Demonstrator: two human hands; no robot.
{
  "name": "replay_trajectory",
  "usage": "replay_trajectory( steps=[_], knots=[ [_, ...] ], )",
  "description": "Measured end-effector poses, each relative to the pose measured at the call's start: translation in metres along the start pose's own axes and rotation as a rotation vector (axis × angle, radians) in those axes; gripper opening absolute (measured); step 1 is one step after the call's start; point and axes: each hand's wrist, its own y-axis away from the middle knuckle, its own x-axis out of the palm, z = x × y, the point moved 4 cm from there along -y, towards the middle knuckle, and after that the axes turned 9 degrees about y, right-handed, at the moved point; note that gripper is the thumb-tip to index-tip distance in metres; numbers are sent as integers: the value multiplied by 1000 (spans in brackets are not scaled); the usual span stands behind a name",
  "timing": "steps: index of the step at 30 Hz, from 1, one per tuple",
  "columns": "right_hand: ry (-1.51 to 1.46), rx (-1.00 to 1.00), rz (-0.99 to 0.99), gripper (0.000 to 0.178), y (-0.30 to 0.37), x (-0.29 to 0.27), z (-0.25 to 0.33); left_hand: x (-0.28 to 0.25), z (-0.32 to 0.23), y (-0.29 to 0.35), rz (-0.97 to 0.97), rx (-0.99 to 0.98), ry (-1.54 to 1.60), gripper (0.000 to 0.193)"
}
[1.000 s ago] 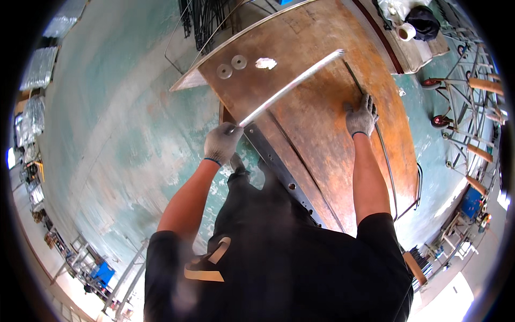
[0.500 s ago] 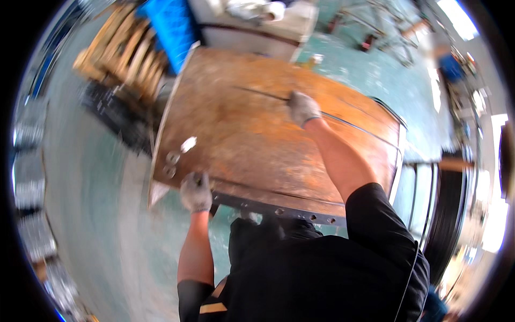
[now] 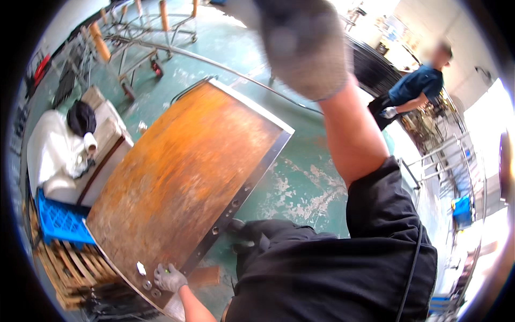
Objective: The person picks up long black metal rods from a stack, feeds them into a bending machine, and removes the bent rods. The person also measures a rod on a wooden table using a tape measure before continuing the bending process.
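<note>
My left hand [image 3: 170,279], in a grey-white work glove, is at the near left corner of a rusty brown metal-topped table [image 3: 182,177]. Its fingers are curled round something small with a greenish spot, too small to name. Beside it on the tabletop lie a white scrap [image 3: 141,268] and two ring-shaped pieces [image 3: 151,288]. My right hand [image 3: 306,48], gloved too, is raised close to the camera, beyond the table's right end. Motion blur smears its fingers, so whatever it may hold cannot be made out.
A dark strip with holes [image 3: 216,229] edges the table's near side. Left stand a blue plastic crate [image 3: 63,217], wooden pallets [image 3: 75,273] and a white-wrapped bundle [image 3: 59,150]. A long thin bar [image 3: 214,63] crosses behind the table. Another person [image 3: 413,88] stands at the far right.
My view has swung to the right. My right hand has left the tabletop and risen; the dark rod it was on no longer shows there. My left hand stays by the table corner.
</note>
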Motion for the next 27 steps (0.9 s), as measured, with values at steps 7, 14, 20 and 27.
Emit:
replay_trajectory(
  steps=[7,14,20,27],
  knots=[
    [769,421,25,24,58,-281,-98,-11,-95,11,-67,-59,574,39],
    [157,1015,-390,35,217,-481,-178,-5,-404,168,772,346,1130,42],
    [66,1095,-673,44,339,-656,-207,42,-633,321,1194,710,1135,50],
    [52,1060,-967,45,437,-816,-260,89,-790,481,1632,895,873,29]
  ],
)
